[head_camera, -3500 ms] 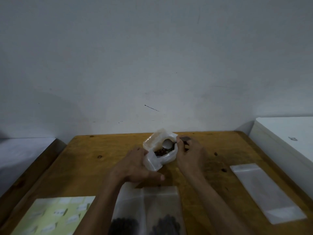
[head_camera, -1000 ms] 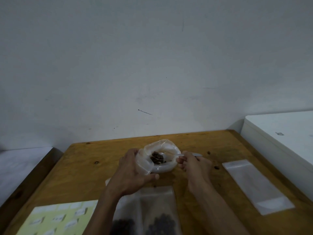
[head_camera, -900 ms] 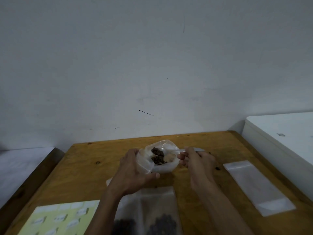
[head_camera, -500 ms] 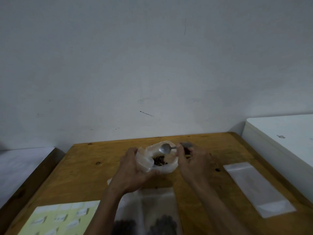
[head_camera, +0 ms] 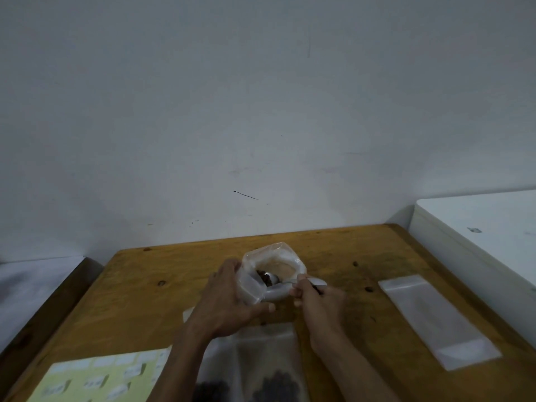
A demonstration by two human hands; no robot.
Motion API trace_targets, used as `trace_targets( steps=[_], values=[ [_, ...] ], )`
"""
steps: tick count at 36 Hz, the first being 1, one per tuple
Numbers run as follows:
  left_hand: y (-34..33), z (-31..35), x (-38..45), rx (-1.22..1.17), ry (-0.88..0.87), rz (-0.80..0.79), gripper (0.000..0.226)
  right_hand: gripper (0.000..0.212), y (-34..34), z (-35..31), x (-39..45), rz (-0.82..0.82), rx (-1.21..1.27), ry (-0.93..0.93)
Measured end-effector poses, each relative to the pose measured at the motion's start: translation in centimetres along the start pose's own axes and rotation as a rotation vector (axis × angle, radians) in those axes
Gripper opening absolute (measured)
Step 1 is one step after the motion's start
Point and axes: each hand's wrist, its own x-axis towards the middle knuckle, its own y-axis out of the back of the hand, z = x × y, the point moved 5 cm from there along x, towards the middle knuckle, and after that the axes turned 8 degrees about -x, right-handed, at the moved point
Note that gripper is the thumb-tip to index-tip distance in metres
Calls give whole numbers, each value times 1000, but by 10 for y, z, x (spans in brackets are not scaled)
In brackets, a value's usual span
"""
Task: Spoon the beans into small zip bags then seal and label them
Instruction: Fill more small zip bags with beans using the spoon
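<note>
An open plastic bag of dark beans [head_camera: 274, 266] stands in the middle of the wooden table [head_camera: 139, 294]. My left hand [head_camera: 229, 303] grips its left side, thumb curled under the front. My right hand [head_camera: 317, 300] pinches the handle of a metal spoon [head_camera: 274, 278] whose bowl dips into the beans inside the bag. Two small zip bags with beans at the bottom [head_camera: 269, 369] lie flat in front of me, partly hidden by my forearms. An empty clear zip bag [head_camera: 435, 317] lies to the right.
A yellow-green sheet of white labels [head_camera: 95, 378] lies at the near left. A white box or cabinet top [head_camera: 478, 236] borders the table on the right, a grey wall stands behind, and a lower pale surface [head_camera: 32, 282] lies left of the table.
The spoon, held raised above the bag's mouth half a second ago, has gone back down into the beans. My left hand keeps hold of the bag.
</note>
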Motion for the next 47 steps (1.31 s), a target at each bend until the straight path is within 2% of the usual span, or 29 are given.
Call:
trace_targets(
  steps=[8,17,22,26,29,31,34,36,39,44,47],
  values=[
    [1,0,-4,-8,11,4,108,8,3,2,3,5,133,-181],
    [7,-2,-8,-18,14,37,111,12,20,-27,11,38,167,-75],
    [8,1,-9,-62,32,51,119,15,22,-52,1,-44,192,-7],
    [11,7,-10,-110,33,77,124,19,15,-73,-23,-142,40,155],
    [11,9,-10,-166,39,108,111,22,5,-84,-43,-186,-239,445],
    [12,8,-10,-195,30,124,106,15,-2,-86,-50,-228,-292,612],
    [16,6,-14,-220,32,142,111,14,4,-90,-49,-123,-274,747],
    [22,4,-17,-238,39,171,120,13,11,-89,-42,-25,-251,731],
    [28,3,-19,-245,23,219,120,15,16,-80,-28,86,-303,700],
    [35,10,-26,-276,-15,280,112,17,10,-42,-4,57,-383,459],
    [37,16,-31,-306,-33,296,103,14,9,-27,2,45,-398,380]
  ],
)
